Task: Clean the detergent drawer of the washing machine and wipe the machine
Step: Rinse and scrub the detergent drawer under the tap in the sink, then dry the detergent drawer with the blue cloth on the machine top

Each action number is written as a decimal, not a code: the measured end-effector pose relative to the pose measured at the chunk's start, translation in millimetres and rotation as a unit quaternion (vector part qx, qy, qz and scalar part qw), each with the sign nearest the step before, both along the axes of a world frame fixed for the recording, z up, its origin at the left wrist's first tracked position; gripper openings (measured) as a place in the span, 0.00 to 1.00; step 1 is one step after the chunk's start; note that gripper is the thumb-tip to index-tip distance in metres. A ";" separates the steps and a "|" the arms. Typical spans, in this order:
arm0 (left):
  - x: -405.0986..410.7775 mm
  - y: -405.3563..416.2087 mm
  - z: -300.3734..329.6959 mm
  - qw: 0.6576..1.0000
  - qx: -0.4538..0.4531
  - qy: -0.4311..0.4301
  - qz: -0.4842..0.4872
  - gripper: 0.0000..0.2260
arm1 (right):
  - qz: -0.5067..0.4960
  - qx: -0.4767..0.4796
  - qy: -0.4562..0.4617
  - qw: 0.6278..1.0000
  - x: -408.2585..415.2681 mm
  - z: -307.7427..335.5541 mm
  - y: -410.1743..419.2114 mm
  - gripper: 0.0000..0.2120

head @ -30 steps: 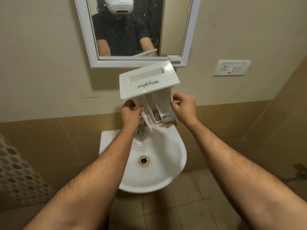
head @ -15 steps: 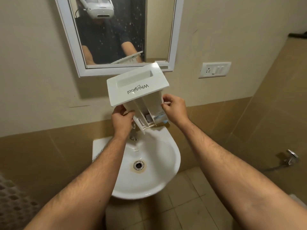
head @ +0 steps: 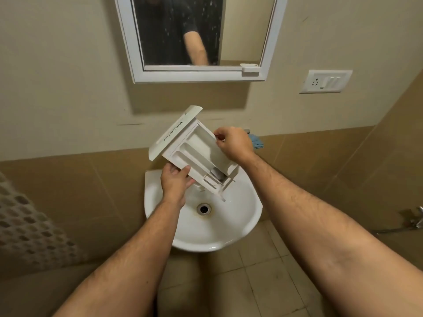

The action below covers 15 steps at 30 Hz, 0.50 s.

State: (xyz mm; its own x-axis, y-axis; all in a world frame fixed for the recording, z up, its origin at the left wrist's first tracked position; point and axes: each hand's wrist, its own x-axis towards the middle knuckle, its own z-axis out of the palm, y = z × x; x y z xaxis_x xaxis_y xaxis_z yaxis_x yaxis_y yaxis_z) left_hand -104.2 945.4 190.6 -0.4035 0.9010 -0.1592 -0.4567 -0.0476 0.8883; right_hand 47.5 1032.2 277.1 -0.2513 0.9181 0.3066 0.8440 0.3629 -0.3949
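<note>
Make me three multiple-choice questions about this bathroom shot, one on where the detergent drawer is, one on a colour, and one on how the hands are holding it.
1. Where is the detergent drawer?
A. Lying in the sink
B. Held above the sink
C. On the floor

2. What colour is the cloth behind the right hand?
A. Blue
B. Red
C. Yellow

3. How is the drawer held?
A. Left hand only
B. Right hand only
C. Both hands

Answers:
1. B: it hangs tilted over the sink, clear of the basin.
2. A: a blue edge shows beside the right hand.
3. C: the left hand grips its lower side and the right hand pinches its upper edge.
</note>
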 end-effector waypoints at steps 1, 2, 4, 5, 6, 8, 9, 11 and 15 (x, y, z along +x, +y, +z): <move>-0.5 -2.0 -2.5 1.000 -0.010 -0.007 0.003 0.16 | 0.005 -0.013 -0.001 1.000 -2.0 -4.4 2.2 0.10; -0.8 -3.3 -5.4 1.000 -0.020 -0.016 0.008 0.17 | 0.010 -0.024 -0.001 1.000 -3.5 -9.2 4.1 0.11; -1.7 -3.8 -11.5 0.998 -0.044 -0.029 0.025 0.15 | 0.026 -0.054 0.003 0.998 -5.9 -20.1 9.3 0.11; -1.8 -3.5 -14.3 0.997 -0.058 -0.033 0.034 0.15 | 0.035 -0.071 0.008 0.997 -6.2 -26.2 13.1 0.11; -1.6 -2.8 -16.9 0.996 -0.070 -0.036 0.040 0.14 | 0.042 -0.086 0.013 0.995 -5.6 -32.5 17.7 0.10; -0.1 1.3 -22.9 0.994 -0.087 -0.037 0.048 0.14 | 0.053 -0.104 0.012 0.993 -0.7 -42.1 27.3 0.09; 1.5 4.6 -26.1 0.993 -0.093 -0.039 0.054 0.13 | 0.058 -0.109 0.009 0.992 3.8 -46.2 34.0 0.09; 7.4 12.8 -31.4 0.991 -0.105 -0.045 0.069 0.13 | 0.066 -0.120 0.009 0.991 17.6 -53.8 48.9 0.12; 23.0 30.0 -42.8 0.984 -0.135 -0.039 0.107 0.14 | 0.065 -0.140 -0.056 0.986 60.9 -70.7 85.7 0.19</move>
